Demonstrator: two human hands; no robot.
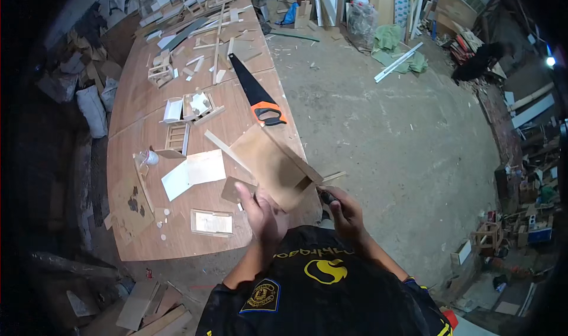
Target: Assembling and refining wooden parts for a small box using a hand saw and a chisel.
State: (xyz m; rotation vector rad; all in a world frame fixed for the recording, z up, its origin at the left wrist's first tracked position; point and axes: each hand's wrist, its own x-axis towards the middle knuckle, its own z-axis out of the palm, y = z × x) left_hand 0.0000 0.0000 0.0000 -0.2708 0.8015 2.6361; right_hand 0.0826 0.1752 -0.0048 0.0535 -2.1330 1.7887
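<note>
A thin brown wooden board (260, 158) lies in front of me by the table's right edge, a narrow wood strip (293, 155) running along its right side. My left hand (266, 215) is at the board's near left corner, thumb raised apart and fingers partly hidden against the board. My right hand (347, 213) is closed around a small dark-handled tool (325, 195) at the board's near right end; its working end is hidden. Beyond the board lies a handsaw (260, 93) with a black blade and an orange and black handle.
On the wooden table (133, 152) are a folded white panel (194, 173), a small framed tray (212, 222), a white cup-like container (150, 157), small wooden models (198, 104) and scattered strips. The floor (378, 158) carries scraps. A dark figure (482, 61) is at the far right.
</note>
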